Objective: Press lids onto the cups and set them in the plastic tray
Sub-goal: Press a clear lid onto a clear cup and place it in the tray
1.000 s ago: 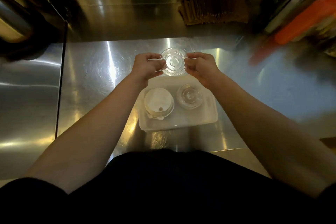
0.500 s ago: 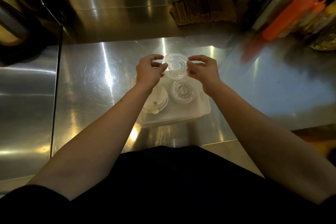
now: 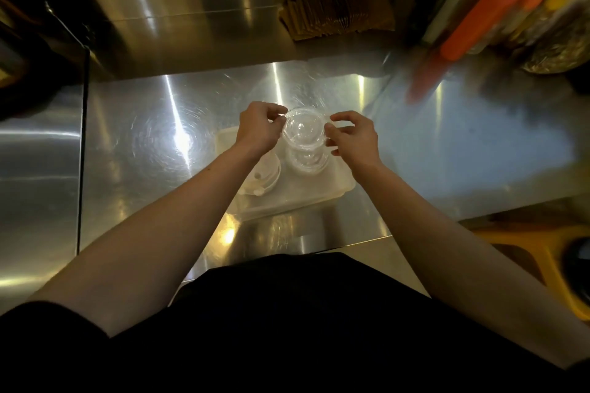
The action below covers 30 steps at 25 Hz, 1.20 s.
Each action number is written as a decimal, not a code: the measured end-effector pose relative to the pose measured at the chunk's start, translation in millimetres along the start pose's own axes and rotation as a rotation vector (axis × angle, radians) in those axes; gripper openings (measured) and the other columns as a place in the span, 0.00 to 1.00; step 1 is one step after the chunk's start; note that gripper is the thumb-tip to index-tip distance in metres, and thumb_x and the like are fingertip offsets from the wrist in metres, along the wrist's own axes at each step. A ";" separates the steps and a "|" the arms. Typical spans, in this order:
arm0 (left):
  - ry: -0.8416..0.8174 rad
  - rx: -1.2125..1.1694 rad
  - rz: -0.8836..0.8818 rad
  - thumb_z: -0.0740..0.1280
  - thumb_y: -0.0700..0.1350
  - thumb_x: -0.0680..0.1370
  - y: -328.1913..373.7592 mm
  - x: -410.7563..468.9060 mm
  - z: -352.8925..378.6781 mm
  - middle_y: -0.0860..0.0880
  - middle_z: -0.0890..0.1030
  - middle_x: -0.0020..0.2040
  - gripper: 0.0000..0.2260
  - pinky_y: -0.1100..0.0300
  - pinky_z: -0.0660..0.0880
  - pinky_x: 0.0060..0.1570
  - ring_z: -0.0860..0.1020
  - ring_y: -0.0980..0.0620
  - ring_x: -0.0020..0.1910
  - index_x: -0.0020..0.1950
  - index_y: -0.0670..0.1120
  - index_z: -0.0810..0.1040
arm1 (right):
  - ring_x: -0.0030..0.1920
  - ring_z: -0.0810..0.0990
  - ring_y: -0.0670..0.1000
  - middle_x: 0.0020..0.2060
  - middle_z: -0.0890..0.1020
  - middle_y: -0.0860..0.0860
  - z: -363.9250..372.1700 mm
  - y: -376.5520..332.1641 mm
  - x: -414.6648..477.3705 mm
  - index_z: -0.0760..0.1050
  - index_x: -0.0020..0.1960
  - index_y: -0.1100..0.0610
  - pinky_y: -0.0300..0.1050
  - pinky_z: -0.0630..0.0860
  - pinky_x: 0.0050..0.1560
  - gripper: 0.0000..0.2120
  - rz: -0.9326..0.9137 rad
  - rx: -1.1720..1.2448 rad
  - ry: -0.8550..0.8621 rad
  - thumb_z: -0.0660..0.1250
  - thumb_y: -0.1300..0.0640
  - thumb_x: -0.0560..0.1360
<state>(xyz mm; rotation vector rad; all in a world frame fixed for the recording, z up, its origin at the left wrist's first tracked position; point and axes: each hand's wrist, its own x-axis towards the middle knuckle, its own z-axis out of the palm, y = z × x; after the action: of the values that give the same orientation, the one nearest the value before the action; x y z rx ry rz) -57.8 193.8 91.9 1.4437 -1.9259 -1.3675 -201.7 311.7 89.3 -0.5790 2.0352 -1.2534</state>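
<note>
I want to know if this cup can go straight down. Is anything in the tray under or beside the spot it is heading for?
Both hands, left hand and right hand, hold the clear cup above the plastic tray. Another clear lidded cup sits almost directly beneath it, and a white-lidded cup stands to its left.

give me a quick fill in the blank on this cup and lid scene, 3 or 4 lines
1. The clear lidded cup is held at its rim by ____ hands.
2. The plastic tray rests on a shiny ____ counter.
3. The cup with the white lid stands in the tray under the ____ forearm.
4. The orange squeeze bottle stands at the far ____ of the view.

Missing words: both; steel; left; right
</note>
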 end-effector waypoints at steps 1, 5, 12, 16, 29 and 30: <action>-0.011 0.021 0.012 0.67 0.38 0.77 0.6 1.6 0.7 0.42 0.83 0.51 0.11 0.49 0.81 0.52 0.82 0.46 0.44 0.58 0.43 0.82 | 0.35 0.85 0.46 0.36 0.85 0.53 0.6 2.5 -4.1 0.78 0.52 0.54 0.35 0.78 0.31 0.08 0.000 0.000 0.009 0.71 0.56 0.74; -0.042 0.131 0.067 0.67 0.37 0.76 3.0 7.0 8.7 0.42 0.84 0.51 0.09 0.49 0.80 0.53 0.82 0.46 0.49 0.55 0.43 0.83 | 0.33 0.85 0.48 0.35 0.84 0.55 2.9 12.0 -17.7 0.76 0.50 0.58 0.38 0.81 0.33 0.07 0.033 0.028 0.055 0.72 0.58 0.74; -0.119 0.258 0.124 0.68 0.36 0.76 1.3 13.8 16.4 0.43 0.84 0.54 0.09 0.53 0.75 0.64 0.81 0.48 0.56 0.54 0.40 0.84 | 0.36 0.85 0.55 0.40 0.83 0.61 10.7 24.8 -27.9 0.75 0.50 0.61 0.47 0.84 0.38 0.08 0.204 0.087 0.095 0.69 0.66 0.71; -0.139 0.301 0.116 0.68 0.36 0.76 -4.0 14.2 19.5 0.42 0.84 0.55 0.10 0.56 0.74 0.65 0.81 0.48 0.57 0.56 0.40 0.83 | 0.34 0.83 0.51 0.46 0.81 0.61 19.0 30.2 -29.4 0.74 0.49 0.57 0.45 0.84 0.34 0.11 0.221 0.009 0.093 0.67 0.68 0.70; -0.266 0.467 0.044 0.63 0.29 0.76 -2.9 26.6 25.2 0.41 0.81 0.62 0.17 0.55 0.73 0.64 0.78 0.45 0.63 0.62 0.40 0.80 | 0.37 0.80 0.47 0.55 0.76 0.57 27.3 28.9 -23.7 0.74 0.61 0.61 0.46 0.84 0.43 0.19 0.322 -0.005 0.039 0.66 0.65 0.71; -0.275 0.462 0.035 0.63 0.30 0.76 -2.5 26.7 25.4 0.41 0.80 0.62 0.17 0.56 0.73 0.63 0.78 0.45 0.63 0.62 0.40 0.80 | 0.38 0.80 0.47 0.53 0.76 0.57 27.0 30.5 -23.2 0.74 0.62 0.61 0.51 0.84 0.47 0.19 0.321 -0.027 0.046 0.67 0.64 0.70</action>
<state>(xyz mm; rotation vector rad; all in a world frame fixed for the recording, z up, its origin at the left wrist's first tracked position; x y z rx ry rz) -86.4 182.3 71.5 1.4624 -2.5616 -1.2059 -167.0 324.4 60.5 -0.2231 2.0858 -1.0570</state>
